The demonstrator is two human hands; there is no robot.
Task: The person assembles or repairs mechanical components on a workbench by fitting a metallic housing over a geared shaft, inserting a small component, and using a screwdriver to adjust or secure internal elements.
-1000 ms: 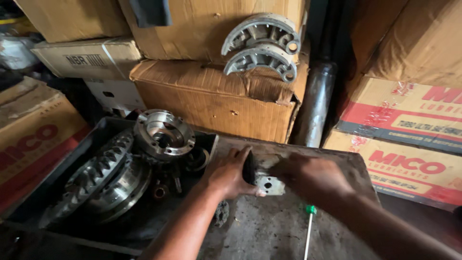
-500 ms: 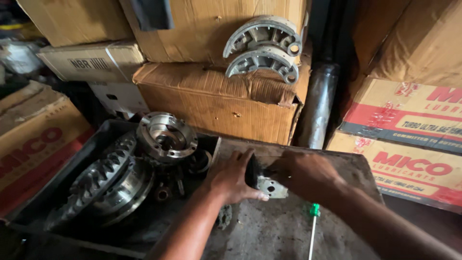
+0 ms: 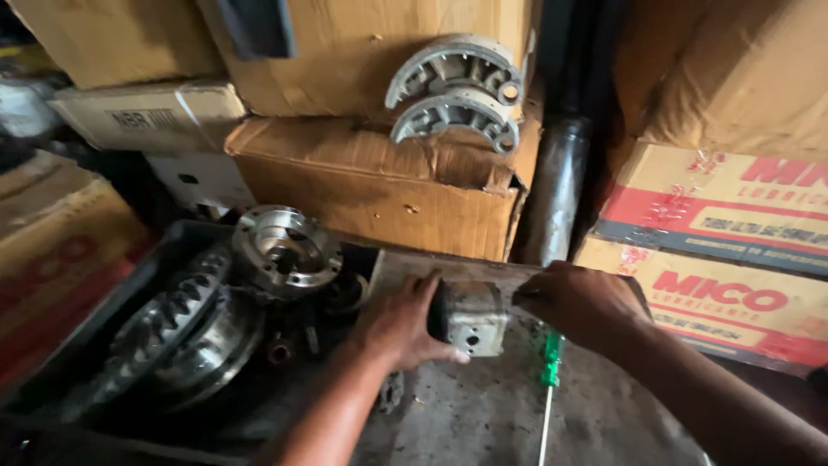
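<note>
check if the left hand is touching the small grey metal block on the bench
Touching. The head view shows the left hand wrapped against the small grey metal block's left side, with its thumb lying under the block's lower edge.

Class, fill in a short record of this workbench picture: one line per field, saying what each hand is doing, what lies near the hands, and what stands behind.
left hand: left hand grips the left side of the small metal block
right hand: right hand touches the block's right side
beside the hands: green-handled screwdriver lies on the grimy metal worktop
left of the worktop: dark tray holding a toothed ring gear and a flanged hub
behind: cardboard boxes; two curved brake shoes resting on one box
</note>
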